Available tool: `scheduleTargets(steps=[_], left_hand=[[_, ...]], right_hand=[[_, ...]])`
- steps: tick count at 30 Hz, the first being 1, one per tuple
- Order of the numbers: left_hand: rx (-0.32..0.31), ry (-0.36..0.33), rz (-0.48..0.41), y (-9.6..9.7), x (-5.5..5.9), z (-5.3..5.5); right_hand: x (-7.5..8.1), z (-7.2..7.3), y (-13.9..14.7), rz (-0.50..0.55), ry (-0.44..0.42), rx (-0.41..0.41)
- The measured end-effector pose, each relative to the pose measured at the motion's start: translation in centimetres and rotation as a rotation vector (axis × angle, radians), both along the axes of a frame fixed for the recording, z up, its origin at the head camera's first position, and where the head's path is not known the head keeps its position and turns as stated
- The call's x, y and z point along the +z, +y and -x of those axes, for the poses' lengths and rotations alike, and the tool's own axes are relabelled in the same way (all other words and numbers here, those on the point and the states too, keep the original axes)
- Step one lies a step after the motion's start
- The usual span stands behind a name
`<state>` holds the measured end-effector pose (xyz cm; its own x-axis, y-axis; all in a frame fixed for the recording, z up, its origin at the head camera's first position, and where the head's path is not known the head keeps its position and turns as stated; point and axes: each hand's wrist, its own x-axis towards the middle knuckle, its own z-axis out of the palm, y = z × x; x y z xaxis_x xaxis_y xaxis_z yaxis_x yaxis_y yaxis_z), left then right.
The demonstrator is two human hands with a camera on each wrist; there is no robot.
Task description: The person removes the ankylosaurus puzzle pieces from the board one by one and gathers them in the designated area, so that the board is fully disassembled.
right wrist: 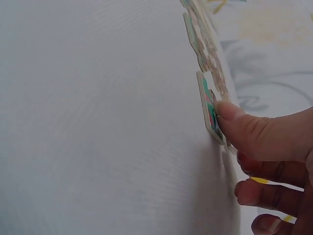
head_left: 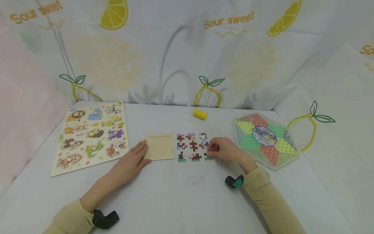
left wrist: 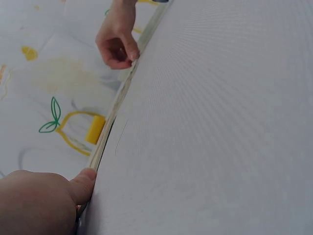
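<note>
Several jigsaw puzzle pieces (head_left: 193, 146), brown with coloured pictures, lie in spaced rows on the white table. My right hand (head_left: 222, 149) is at their right side, fingers curled, with the thumb on the corner puzzle piece (right wrist: 208, 105) nearest me. That piece lies flat, its green and red print partly under the thumb. To the left of the pieces sits a shallow square wooden tray (head_left: 159, 148) with a raised border. My left hand (head_left: 130, 162) rests at the tray's left edge, fingers extended and thumb near its lower left corner.
An animal peg puzzle board (head_left: 96, 156) lies at the left. On the right is a hexagonal checkers game box (head_left: 264, 139) under clear plastic. A yellow cylinder (head_left: 200, 114) lies behind the pieces. A lemon-printed cloth (head_left: 175, 55) hangs behind the table.
</note>
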<state>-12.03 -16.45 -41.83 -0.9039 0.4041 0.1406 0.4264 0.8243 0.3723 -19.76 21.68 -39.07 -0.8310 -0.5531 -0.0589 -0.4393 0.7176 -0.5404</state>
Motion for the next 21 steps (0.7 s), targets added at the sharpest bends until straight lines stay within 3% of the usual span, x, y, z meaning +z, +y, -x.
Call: scheduleTargets(steps=[21], left_hand=[[0.003,-0.001,0.002,-0.09,-0.15,-0.04]], right_hand=[[0.01,-0.06,0.1,0.005,-0.037,-0.009]])
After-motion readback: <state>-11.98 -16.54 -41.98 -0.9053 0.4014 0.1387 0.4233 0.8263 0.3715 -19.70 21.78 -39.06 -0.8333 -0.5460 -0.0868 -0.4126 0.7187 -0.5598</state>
